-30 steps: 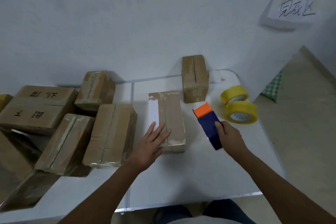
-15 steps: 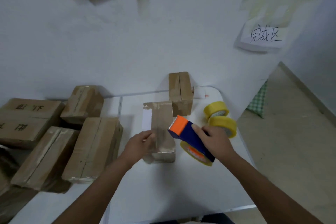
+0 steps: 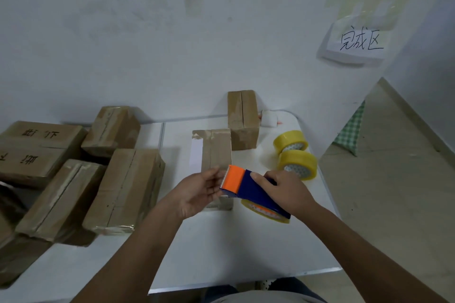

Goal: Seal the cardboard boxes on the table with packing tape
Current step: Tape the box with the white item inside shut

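Note:
My right hand [image 3: 283, 188] grips a blue tape dispenser [image 3: 256, 192] with an orange front and a yellow roll under it, held above the white table [image 3: 221, 248]. My left hand [image 3: 199, 190] is raised to the dispenser's orange toothed end, its fingertips at the blade; whether they pinch tape I cannot tell. Right behind both hands lies a small cardboard box [image 3: 216, 150] with a white label along its left side, its near end hidden by my hands.
Several cardboard boxes [image 3: 128, 187] crowd the table's left half. Another box [image 3: 242, 118] stands at the back by the wall. Two yellow tape rolls [image 3: 295, 155] sit at the right edge. A paper sign [image 3: 357, 44] hangs on the wall; floor lies to the right.
My left hand left the top of the small box and rose to the dispenser's orange end. My right hand lifted the dispenser and turned it toward the left hand.

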